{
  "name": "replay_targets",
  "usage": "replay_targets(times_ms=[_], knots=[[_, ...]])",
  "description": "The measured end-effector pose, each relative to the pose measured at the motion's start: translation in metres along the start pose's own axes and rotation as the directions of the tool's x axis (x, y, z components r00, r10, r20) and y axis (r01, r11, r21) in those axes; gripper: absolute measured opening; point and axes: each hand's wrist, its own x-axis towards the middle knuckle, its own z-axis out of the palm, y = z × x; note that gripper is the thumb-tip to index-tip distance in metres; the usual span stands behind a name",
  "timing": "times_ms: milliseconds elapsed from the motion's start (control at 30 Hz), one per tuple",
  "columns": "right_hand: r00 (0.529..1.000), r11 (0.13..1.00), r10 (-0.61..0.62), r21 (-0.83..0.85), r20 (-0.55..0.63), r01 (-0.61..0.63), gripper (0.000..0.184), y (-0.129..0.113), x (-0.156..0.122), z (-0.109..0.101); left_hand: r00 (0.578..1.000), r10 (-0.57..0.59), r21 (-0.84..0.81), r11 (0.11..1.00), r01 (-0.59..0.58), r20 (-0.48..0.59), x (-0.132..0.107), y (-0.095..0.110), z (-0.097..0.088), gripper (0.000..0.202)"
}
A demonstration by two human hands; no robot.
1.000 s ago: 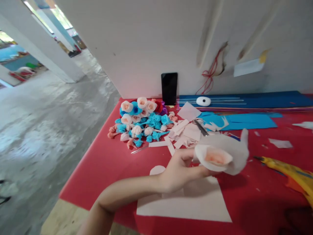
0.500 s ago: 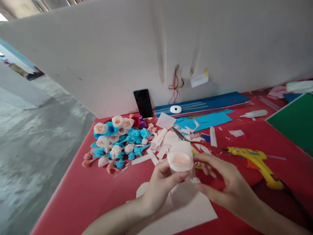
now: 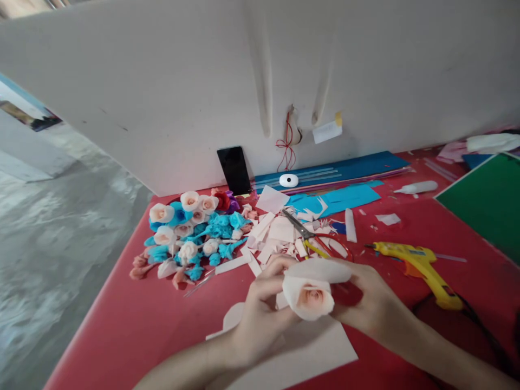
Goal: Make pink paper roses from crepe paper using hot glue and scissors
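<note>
Both of my hands hold one pale pink foam rose (image 3: 311,292) above the red table (image 3: 134,325). My left hand (image 3: 260,319) grips the flower from the left with curled fingers. My right hand (image 3: 374,306) closes on its outer petal from the right. Under my hands lies a pale pink foam sheet (image 3: 309,352). A pile of finished blue and white foam flowers (image 3: 190,230) sits at the table's left. Cut pink scraps (image 3: 272,235) lie just beyond my hands.
Red-and-yellow-handled scissors (image 3: 314,244) lie among the scraps. A yellow glue gun (image 3: 418,262) rests at the right, its cord trailing toward me. A black phone (image 3: 233,170) leans on the white wall. Blue foam sheets (image 3: 337,197), a glue bottle (image 3: 416,188) and a green sheet (image 3: 487,203) lie farther back.
The view swung right. My right hand came in and took hold of the rose alongside my left. The flower came lower and nearer, its opening now turned toward me.
</note>
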Motion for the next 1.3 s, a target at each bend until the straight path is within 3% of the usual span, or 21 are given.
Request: replay_targets(times_ms=[67, 167, 300, 433, 533, 967, 1133, 1300], knots=[[1.000, 1.000, 0.000, -0.013, 0.010, 0.000, 0.002, 0.001, -0.001, 0.001, 1.000, -0.002, 0.000, 1.000, 0.002, -0.020, 0.000, 0.000, 0.000, 0.004], [0.997, 0.999, 0.034, 0.012, 0.066, -0.035, 0.007, 0.003, -0.001, 0.001, 1.000, 0.002, -0.010, 1.000, -0.003, -0.013, -0.001, 0.000, 0.000, 0.004], [0.998, 0.995, -0.050, 0.091, 0.044, 0.046, 0.005, 0.005, 0.000, -0.001, 0.995, 0.041, 0.000, 0.999, -0.042, 0.093, -0.002, 0.002, -0.001, 0.011], [0.979, 0.969, -0.201, 0.141, -0.039, 0.205, 0.006, 0.010, 0.002, 0.000, 0.946, 0.236, -0.107, 0.970, -0.216, 0.221, 0.002, 0.004, -0.004, 0.021], [0.974, 0.953, -0.223, 0.203, -0.036, 0.225, 0.007, 0.014, 0.001, 0.002, 0.913, 0.318, -0.174, 0.944, -0.280, 0.256, 0.005, 0.004, -0.004, 0.030], [0.977, 0.943, -0.211, 0.265, 0.016, 0.199, 0.011, 0.015, 0.002, 0.003, 0.902, 0.348, -0.188, 0.933, -0.306, 0.257, 0.004, 0.000, -0.003, 0.029], [0.973, 0.945, -0.214, 0.270, 0.081, 0.185, 0.012, 0.012, 0.002, 0.001, 0.924, 0.305, -0.229, 0.940, -0.253, 0.230, 0.005, -0.001, -0.002, 0.028], [0.983, 0.934, -0.132, 0.348, 0.126, 0.081, 0.018, 0.011, 0.000, 0.004, 0.961, 0.219, -0.201, 0.962, -0.184, 0.167, 0.004, -0.001, 0.000, 0.028]])
